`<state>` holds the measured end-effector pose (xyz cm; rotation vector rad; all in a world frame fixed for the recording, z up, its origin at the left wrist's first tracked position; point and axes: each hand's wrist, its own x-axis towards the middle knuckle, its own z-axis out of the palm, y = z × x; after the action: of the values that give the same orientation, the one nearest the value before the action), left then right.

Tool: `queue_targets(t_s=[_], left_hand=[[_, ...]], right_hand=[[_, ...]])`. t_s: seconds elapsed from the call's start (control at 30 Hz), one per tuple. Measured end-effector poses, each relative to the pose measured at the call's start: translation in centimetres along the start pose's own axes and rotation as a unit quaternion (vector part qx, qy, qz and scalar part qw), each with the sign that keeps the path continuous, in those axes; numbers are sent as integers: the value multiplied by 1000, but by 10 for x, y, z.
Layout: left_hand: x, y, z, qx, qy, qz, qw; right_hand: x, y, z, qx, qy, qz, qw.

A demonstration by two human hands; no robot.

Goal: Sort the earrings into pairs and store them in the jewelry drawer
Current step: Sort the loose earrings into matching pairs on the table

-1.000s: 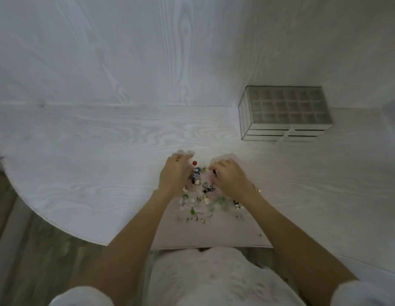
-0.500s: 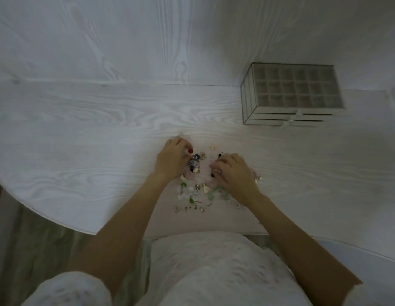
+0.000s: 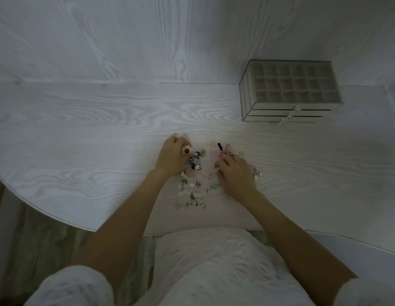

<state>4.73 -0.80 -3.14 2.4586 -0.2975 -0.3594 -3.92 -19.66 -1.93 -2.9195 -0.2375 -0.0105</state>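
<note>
Both hands were down on the desk (image 3: 103,133), working a loose pile of earrings (image 3: 195,173) scattered between and just below them. The left hand (image 3: 172,157) had its fingers curled and was pinching a pale pink flower earring with a red center (image 3: 187,149) at its fingertips, face up toward the camera. The right hand (image 3: 235,175) lay palm down over the right side of the pile, fingers bent; honestly couldn't tell if it was gripping anything. Just past its fingertips sat a pink tassel earring (image 3: 218,153), long axis running roughly left-right, and a short black piece (image 3: 219,146) lying nearly straight away from the person. The clear jewelry drawer box (image 3: 291,107) stood well beyond the right hand, off to its right against the wall, long side running left-right, drawers closed with knobs facing the person.
</note>
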Motion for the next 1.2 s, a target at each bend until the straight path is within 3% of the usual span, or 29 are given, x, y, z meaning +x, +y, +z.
queue_targets(t_s=[0.07, 0.13, 0.23, 0.3, 0.4, 0.7, 0.8, 0.87, 0.97, 1.1, 1.2], left_hand=[[1, 0, 0, -13, 4, -13, 1000], [2, -1, 0, -24, 5, -15, 1000], [2, 0, -4, -78, 15, -28, 996], [0, 1, -10, -135, 26, -43, 989], [-5, -4, -17, -171, 39, -56, 983], [-32, -21, -15, -139, 88, -88, 982], [-35, -19, -13, -90, 95, -76, 988], [-37, -17, -12, -90, 96, -72, 989], [-36, -15, -12, -115, 93, -88, 985], [-34, -14, -16, -117, 85, -87, 986], [-32, -14, -21, -124, 73, -66, 987]], right_hand=[[0, -3, -4, -6, 11, -7, 1000], [1, -14, -6, 28, 11, -70, 997], [2, -44, 4, 64, -37, -207, 975], [5, -60, 13, 72, -65, -219, 971], [8, -64, 20, 84, -58, -192, 976], [-11, -25, 3, 112, -54, -88, 988], [-25, 1, -11, 135, 6, 10, 991], [-32, 17, -16, 92, 34, 93, 991], [-34, 24, -14, 45, -2, 128, 991], [-22, 23, -15, 151, -59, 224, 961], [-18, 21, -32, 190, -51, 216, 956]])
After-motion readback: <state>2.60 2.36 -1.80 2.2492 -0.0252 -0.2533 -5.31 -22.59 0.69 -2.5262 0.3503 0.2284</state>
